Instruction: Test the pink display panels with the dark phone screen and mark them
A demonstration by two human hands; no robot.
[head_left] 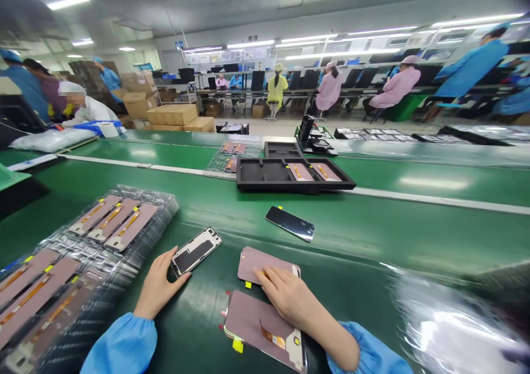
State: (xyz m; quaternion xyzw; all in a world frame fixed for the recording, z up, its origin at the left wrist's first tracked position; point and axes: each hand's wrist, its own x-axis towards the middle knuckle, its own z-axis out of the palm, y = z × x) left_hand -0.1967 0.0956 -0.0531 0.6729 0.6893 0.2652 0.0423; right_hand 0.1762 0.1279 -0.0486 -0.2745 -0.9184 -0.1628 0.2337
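Observation:
My left hand rests on the green belt, thumb and fingers pinching the near end of a phone frame with a white rim. My right hand lies on a mauve screen panel, fingers pressing its near edge. A second mauve panel with an orange flex cable lies under my right wrist. A black glass screen lies face up farther out on the belt.
Clear plastic trays holding several mauve panels sit at my left. A black tray with two panels lies beyond on the green belt. Plastic wrapping is at right. Other people sit at benches behind.

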